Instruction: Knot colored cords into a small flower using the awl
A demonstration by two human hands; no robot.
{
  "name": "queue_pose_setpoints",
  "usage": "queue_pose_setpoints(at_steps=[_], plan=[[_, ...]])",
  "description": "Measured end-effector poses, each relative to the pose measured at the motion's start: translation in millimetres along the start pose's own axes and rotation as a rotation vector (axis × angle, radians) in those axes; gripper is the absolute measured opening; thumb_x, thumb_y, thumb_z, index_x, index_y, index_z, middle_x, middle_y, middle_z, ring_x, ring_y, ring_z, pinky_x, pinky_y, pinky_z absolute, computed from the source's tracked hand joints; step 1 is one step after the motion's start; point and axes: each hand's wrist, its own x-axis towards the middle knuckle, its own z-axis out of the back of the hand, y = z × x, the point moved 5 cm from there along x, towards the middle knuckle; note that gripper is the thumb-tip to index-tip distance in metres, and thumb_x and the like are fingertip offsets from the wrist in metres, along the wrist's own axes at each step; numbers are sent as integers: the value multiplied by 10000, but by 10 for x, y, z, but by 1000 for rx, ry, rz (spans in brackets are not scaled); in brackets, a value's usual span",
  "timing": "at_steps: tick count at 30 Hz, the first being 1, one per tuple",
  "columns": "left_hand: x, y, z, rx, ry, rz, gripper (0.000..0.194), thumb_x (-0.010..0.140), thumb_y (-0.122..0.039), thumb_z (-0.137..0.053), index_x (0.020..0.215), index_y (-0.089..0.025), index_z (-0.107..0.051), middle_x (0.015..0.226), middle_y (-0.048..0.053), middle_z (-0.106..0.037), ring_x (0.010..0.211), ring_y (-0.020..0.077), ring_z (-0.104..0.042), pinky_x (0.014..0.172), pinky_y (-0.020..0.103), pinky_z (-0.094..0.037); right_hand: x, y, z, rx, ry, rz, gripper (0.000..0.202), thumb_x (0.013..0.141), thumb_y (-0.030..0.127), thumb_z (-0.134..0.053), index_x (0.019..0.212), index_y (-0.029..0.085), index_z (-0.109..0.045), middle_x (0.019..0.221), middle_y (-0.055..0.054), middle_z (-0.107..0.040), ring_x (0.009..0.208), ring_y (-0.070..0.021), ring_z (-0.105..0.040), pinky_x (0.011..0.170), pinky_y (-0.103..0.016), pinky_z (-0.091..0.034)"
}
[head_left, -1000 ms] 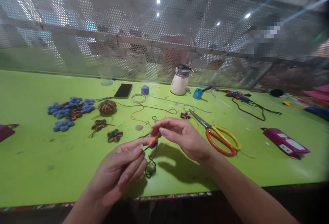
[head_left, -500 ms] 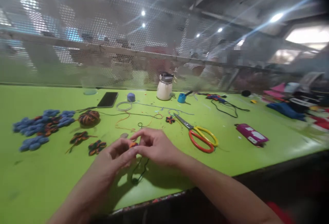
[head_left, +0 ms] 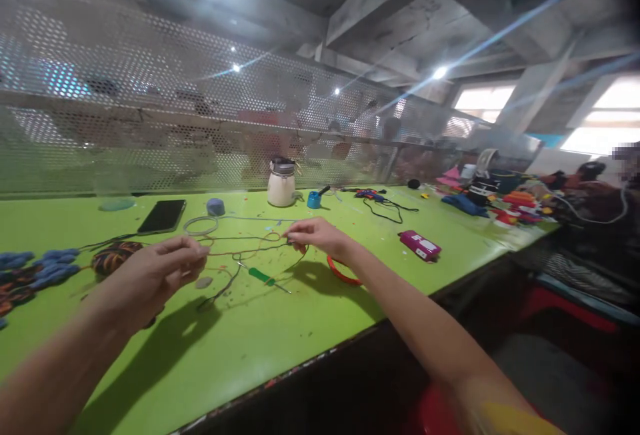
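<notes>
My left hand is closed in a pinch, raised over the table at the left, with an orange strand of yarn running from its fingertips toward the right. My right hand reaches further out, fingertips closed on a small dark crocheted flower, mostly hidden by the fingers. Between the hands, a green-handled crochet hook lies on the table beside a loose dark yarn tail. Under my right wrist shows the red handle of the scissors; their blades are hidden.
A variegated yarn ball and blue crocheted flowers lie at the left, near a phone. Behind stand a lidded jar and a blue pot. A purple pouch is at the right. A perforated screen backs the table.
My hands have moved apart: the right went out to the small flower, the left drew left. The crochet hook now shows on the table. The view has turned right.
</notes>
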Motion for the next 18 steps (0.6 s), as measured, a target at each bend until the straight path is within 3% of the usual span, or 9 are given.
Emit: queue_pose_setpoints(at_steps=[3,6,11,15,18], plan=[[36,5,-32,29,72,-34,115,608,-183,-775,620,-165,-662,652,13,-583,626,101,-524,575,159,-482,-192,-76,413,-136,-133,25,431,800,346,-615,1171,128,-605,1116,-140,-636,948,-154,-593,840,-320,-455],[39,37,-36,-11,96,-32,104,617,-155,-768,658,-147,-673,666,8,-594,631,89,-539,597,152,-492,-445,-227,634,-615,-271,-171,420,882,354,-481,1205,103,-575,1159,-154,-610,990,-177,-580,840,-313,-452],[54,150,-30,-41,154,-1,133,625,-184,-770,715,-146,-679,661,17,-626,632,102,-577,564,172,-490,-655,-505,575,-856,-178,-390,393,699,203,-655,1084,126,-661,1099,-162,-608,1007,-273,-558,797,-315,-434],[84,238,41,18,158,15,200,604,-256,-791,716,-137,-675,711,51,-666,692,135,-613,589,201,-501,-585,-630,596,-944,-116,-540,753,621,135,-654,1343,206,-450,1181,-172,-577,995,-311,-573,701,-319,-442],[92,258,100,39,133,0,193,612,-249,-784,716,-130,-673,742,64,-676,713,141,-624,601,208,-504,-498,-685,631,-964,-68,-607,825,607,126,-653,1383,205,-385,1198,-174,-582,955,-295,-601,663,-298,-443]])
